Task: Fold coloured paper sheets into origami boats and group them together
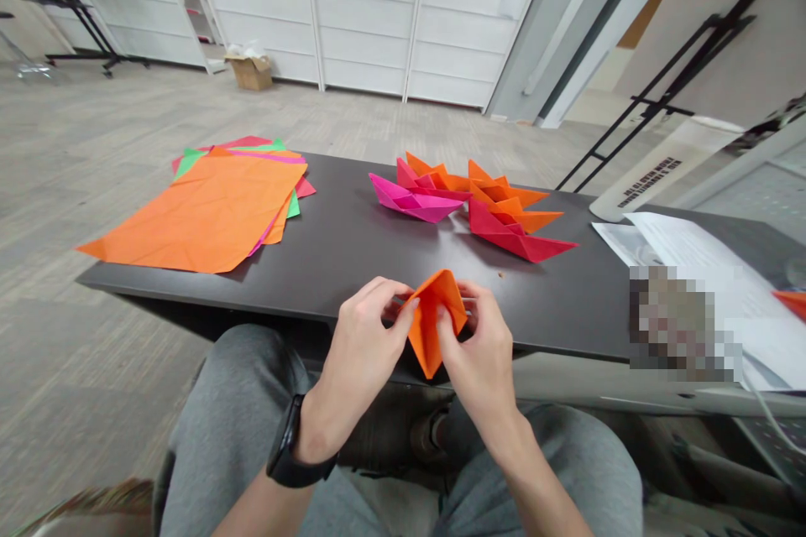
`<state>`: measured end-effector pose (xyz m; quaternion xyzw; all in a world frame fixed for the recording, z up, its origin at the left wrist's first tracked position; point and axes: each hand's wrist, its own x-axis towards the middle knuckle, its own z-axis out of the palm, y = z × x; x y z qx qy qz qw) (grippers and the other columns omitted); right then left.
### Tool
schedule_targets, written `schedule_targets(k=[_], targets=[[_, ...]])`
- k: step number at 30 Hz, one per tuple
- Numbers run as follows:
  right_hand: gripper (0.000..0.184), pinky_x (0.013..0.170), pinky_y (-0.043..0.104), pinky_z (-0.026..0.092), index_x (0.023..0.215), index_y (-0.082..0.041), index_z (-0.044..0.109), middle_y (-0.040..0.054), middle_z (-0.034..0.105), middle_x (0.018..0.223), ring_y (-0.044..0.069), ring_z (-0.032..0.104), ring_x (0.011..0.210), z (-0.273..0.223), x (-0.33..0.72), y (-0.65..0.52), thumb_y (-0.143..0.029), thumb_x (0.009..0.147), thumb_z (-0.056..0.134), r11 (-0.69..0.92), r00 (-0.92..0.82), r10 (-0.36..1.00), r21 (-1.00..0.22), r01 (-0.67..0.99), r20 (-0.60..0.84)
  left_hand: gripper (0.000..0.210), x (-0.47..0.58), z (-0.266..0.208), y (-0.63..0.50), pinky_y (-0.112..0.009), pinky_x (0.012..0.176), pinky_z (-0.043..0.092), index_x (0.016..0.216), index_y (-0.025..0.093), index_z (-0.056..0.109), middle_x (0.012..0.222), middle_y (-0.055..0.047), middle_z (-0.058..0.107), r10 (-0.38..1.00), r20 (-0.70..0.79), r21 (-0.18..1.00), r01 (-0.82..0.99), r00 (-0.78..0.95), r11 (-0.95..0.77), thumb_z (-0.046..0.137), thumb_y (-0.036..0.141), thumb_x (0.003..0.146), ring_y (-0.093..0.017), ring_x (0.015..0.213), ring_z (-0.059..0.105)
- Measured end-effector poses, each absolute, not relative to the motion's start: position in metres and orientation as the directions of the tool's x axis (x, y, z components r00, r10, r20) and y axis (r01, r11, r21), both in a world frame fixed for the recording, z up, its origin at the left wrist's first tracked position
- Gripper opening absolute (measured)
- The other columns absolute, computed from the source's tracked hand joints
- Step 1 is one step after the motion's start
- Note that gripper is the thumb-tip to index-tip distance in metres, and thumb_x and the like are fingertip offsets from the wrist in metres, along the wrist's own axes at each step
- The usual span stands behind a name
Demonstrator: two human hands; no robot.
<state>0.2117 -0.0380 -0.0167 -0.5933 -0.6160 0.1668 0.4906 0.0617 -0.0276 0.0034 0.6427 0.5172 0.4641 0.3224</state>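
Note:
An orange folded paper, spread into a diamond-shaped pocket, is held over the front edge of the dark table. My left hand pinches its left side between thumb and fingers. On the other side my right hand grips it, with the thumb inside the opening and the fingers behind. Beyond my hands stand several folded paper boats: a magenta boat, a red boat and orange boats among them. Parts of the rear boats are hidden by those in front.
A stack of coloured paper sheets, orange on top, lies at the left end of the dark table. White papers, a pale cylindrical container and a pixelated object are at the right. A cardboard box sits on the floor.

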Motion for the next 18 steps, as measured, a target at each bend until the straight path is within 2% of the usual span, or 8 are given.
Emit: schedule_targets(k=[5, 10, 18], targets=[[0.025, 0.083, 0.037, 0.056, 0.111, -0.020, 0.061, 0.0064, 0.071, 0.096, 0.022, 0.069, 0.090, -0.017, 0.223, -0.032, -0.017, 0.088, 0.053, 0.240, 0.183, 0.895, -0.784, 0.573, 0.408, 0.012, 0.060, 0.002, -0.023, -0.028, 0.072, 0.058, 0.088, 0.019, 0.069, 0.088, -0.001, 0.072, 0.968, 0.249, 0.894, 0.384, 0.001, -0.231, 0.061, 0.010, 0.087, -0.015, 0.075, 0.070], [0.028, 0.088, 0.037, 0.055, 0.103, -0.022, 0.069, 0.0073, 0.073, 0.105, 0.022, 0.069, 0.098, -0.011, 0.228, -0.032, -0.013, 0.092, 0.046, 0.344, -0.009, 0.907, -0.725, 0.597, 0.422, 0.015, 0.053, 0.003, -0.019, -0.031, 0.082, 0.057, 0.092, 0.021, 0.071, 0.094, -0.002, 0.073, 0.947, 0.308, 0.841, 0.440, 0.089, -0.315, 0.059, 0.012, 0.091, -0.018, 0.087, 0.070], [0.034, 0.099, 0.043, 0.055, 0.116, -0.022, 0.072, 0.0083, 0.074, 0.118, 0.025, 0.070, 0.109, -0.011, 0.230, -0.033, -0.017, 0.096, 0.045, 0.356, -0.055, 0.908, -0.699, 0.620, 0.414, 0.020, 0.046, 0.001, -0.015, -0.032, 0.090, 0.056, 0.092, 0.021, 0.072, 0.099, -0.004, 0.075, 0.897, 0.411, 0.780, 0.447, 0.161, -0.437, 0.055, 0.012, 0.093, -0.019, 0.093, 0.071]])
